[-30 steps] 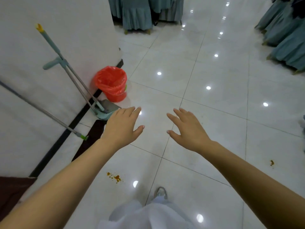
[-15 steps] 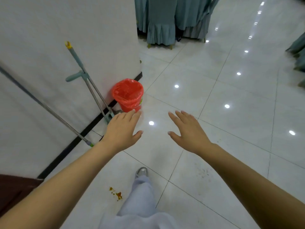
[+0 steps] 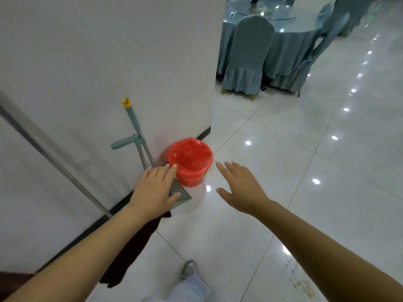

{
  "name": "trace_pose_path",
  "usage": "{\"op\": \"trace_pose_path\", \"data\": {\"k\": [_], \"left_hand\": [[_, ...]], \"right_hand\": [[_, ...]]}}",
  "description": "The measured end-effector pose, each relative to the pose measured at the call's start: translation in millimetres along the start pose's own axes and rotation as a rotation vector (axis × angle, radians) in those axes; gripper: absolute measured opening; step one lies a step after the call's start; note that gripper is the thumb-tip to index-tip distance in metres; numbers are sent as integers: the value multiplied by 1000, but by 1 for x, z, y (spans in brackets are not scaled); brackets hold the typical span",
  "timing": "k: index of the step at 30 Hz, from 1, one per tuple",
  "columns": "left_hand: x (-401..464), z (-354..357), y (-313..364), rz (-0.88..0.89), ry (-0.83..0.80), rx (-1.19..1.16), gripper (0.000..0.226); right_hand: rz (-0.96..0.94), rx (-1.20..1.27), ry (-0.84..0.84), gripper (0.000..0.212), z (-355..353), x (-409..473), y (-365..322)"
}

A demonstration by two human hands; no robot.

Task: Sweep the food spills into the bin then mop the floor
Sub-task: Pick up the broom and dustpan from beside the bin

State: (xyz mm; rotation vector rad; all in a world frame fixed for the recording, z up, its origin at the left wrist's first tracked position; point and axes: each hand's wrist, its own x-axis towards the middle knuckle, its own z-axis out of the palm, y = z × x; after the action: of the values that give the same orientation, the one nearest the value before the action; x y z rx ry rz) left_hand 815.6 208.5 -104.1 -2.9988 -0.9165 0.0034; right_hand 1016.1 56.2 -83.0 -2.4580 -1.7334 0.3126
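Food spills [image 3: 302, 284] lie on the shiny white floor [image 3: 283, 149] near the bottom right, a smear of small yellow-green bits just beside the right arm, and they are well apart from the bin [image 3: 190, 160], which stands against the wall [image 3: 109, 62] with a red bag in it. Both hands are held out in front with nothing in them: the left hand [image 3: 156, 189] has its fingers [image 3: 162, 171] straight and spread, hanging over the grey dustpan [image 3: 180, 194] on the floor, and the right hand [image 3: 238, 187] is open too, its fingers loose, in the air to the right of the bin. The job looks like it is only at the start, at the picking-up-tools part. The teal handle with the yellow tip [image 3: 133, 118] leans on the wall right behind the left hand, so that is the thing to take hold of, high enough up that the pan swings free of the bin. A long grey pole [image 3: 50, 153] leans on the wall further left, and a dark cloth [image 3: 130, 247] lies on the floor by the wall; I think that is the mop, for later. It would be good to get a firm wrap on the handle before lifting, so it does not slide down the wall or knock the bin over, then carry it to the spills and sweep toward the pan, not away
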Motion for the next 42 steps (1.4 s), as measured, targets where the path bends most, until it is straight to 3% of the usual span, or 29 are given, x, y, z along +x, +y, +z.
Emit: {"op": "trace_pose_path", "data": {"k": [14, 19, 25, 30, 36, 42], "left_hand": [[75, 18, -123, -219, -10, 32, 82], [107, 41, -169, -402, -70, -33, 85], [145, 71, -198, -513, -123, -84, 85], [170, 95, -217, -594, -177, -112, 85], [188, 115, -232, -565, -306, -148, 87], [191, 131, -242, -445, -384, -126, 97]], "right_hand": [[-204, -8, -134, 73, 17, 191, -38], [-282, -5, -190, 73, 28, 267, -49], [-491, -188, -326, 70, 50, 355, -54], [-501, -71, -433, 71, 55, 412, -61], [-546, 59, -469, 72, 68, 445, -89], [-512, 165, -390, 59, 91, 454, -116]]}}
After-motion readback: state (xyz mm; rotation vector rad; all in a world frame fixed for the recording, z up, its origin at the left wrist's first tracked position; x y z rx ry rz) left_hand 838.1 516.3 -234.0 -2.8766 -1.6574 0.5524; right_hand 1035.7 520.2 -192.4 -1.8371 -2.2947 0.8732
